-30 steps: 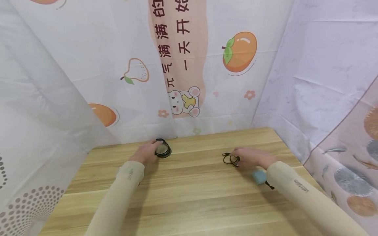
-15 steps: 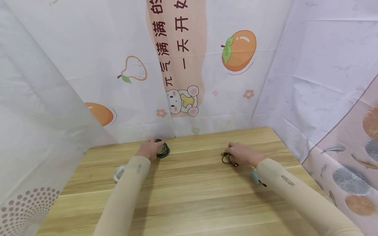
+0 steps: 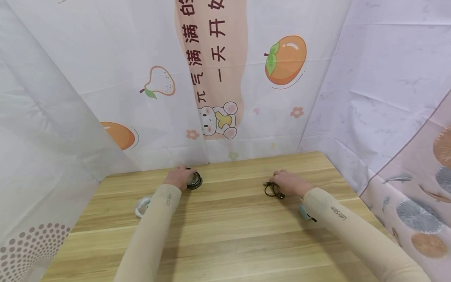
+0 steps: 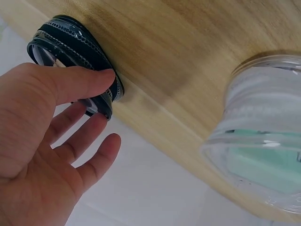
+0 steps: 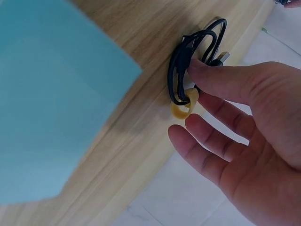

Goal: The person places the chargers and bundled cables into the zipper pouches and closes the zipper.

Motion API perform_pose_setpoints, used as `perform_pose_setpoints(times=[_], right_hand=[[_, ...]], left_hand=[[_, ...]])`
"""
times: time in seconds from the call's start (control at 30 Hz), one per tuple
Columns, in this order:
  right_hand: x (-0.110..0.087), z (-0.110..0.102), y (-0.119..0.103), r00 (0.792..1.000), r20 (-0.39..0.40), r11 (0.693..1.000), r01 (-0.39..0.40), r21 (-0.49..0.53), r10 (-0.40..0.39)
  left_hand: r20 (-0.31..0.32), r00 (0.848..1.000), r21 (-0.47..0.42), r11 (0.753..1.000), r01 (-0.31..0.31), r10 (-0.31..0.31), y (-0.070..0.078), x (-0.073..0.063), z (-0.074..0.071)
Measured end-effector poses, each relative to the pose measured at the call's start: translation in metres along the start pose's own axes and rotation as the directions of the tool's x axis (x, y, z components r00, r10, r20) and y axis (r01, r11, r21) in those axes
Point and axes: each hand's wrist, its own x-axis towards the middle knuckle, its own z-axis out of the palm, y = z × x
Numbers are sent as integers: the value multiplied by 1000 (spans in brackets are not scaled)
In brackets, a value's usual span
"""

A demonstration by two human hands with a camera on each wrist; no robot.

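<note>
Case (image 4: pixel 77 49) with a black rim, round, near the back edge of the wooden table (image 3: pixel 218 235). Pinched by the left hand (image 3: pixel 177 177), thumb across one side and other fingertips at the lower rim, probably for a steady hold on a rounded shape. Impossible to tell how firmly, with the index finger mostly hidden. Farther right, black cable (image 5: pixel 182 61) in loops, gathered through a yellow band (image 5: pixel 177 111), likely against uncoiling. Held lightly between thumb and index finger of the right hand (image 3: pixel 289 183), remaining fingers loosely spread and clear of it, perhaps enough for so slim a bundle. Beside the left forearm, clear case (image 4: pixel 254 106) with something mint green inside; near the right sleeve (image 3: pixel 338 215), blue block (image 5: pixel 56 103), apart from both grips.
</note>
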Motion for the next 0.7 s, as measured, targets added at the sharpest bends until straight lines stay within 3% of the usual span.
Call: perform_pose_setpoints(times=[0.2, 0.37, 0.57, 0.7], right_hand=[[1, -1, -1, 1000, 8, 1000, 0, 2, 0], [2, 0, -2, 1000, 15, 1000, 5, -5, -5], [2, 3, 1, 1000, 17, 1000, 1, -5, -1], [1, 3, 1, 1000, 15, 1000, -2, 10, 2]], left_hand=[[-10, 1000, -10, 1000, -7, 7, -2, -5, -1], [52, 999, -67, 998, 1, 2, 1, -10, -6], [191, 982, -192, 981, 35, 2, 21, -18, -18], [199, 980, -204, 979, 29, 13, 38, -27, -23]])
